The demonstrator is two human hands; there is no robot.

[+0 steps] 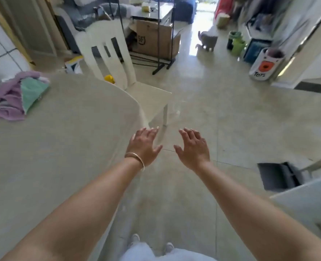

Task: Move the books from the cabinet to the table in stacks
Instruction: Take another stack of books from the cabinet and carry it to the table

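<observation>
Both my arms stretch forward over the floor beside the table. My left hand [143, 146], with a thin bracelet at the wrist, is open with fingers apart and holds nothing. My right hand [193, 147] is open as well, palm down, empty. The beige table [61, 147] fills the left side; my left hand hangs just past its right edge. No books and no cabinet show in this view.
A pile of purple and green cloth [14, 97] lies on the table's far left. A white chair [118, 68] stands at the table's far end. Beyond are a cardboard box [156, 40], a black metal rack [163, 34] and a toy bin [265, 65]. A dark dustpan [280, 176] sits at right.
</observation>
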